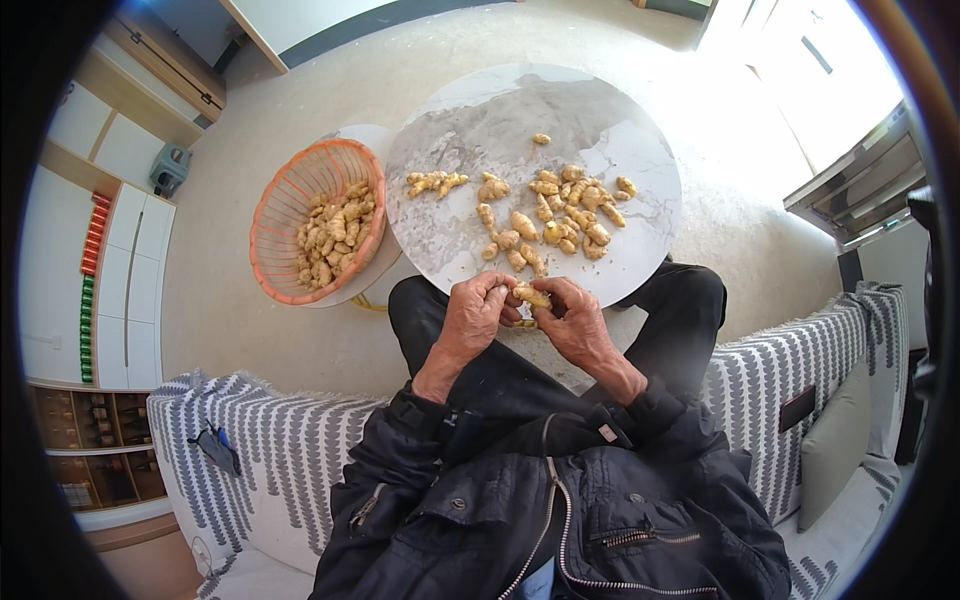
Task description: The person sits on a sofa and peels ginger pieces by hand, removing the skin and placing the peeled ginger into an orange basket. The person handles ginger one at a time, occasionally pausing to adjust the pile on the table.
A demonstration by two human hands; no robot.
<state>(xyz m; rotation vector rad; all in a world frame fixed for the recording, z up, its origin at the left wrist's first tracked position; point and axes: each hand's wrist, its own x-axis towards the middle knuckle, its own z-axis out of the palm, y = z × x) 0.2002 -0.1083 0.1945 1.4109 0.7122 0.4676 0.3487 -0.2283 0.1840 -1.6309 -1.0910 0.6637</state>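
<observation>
Two hands [472, 318] on one ginger piece [532, 295] — one basket [254, 242]

Worn on the head, a fisheye camera is facing down from close above the left hand [473, 318] and right hand [580, 327], looking over the table [450, 130].

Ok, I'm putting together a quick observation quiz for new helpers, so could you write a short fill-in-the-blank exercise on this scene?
1. One piece of ginger is held by exactly ____ hands: the left hand and right hand.
2. The basket stands to the person's ____ of the table.
3. Down the front of the dark jacket runs a metal ____.
4. The white sofa cover has a ____ pattern.

Missing words: two; left; zipper; gray.
</observation>
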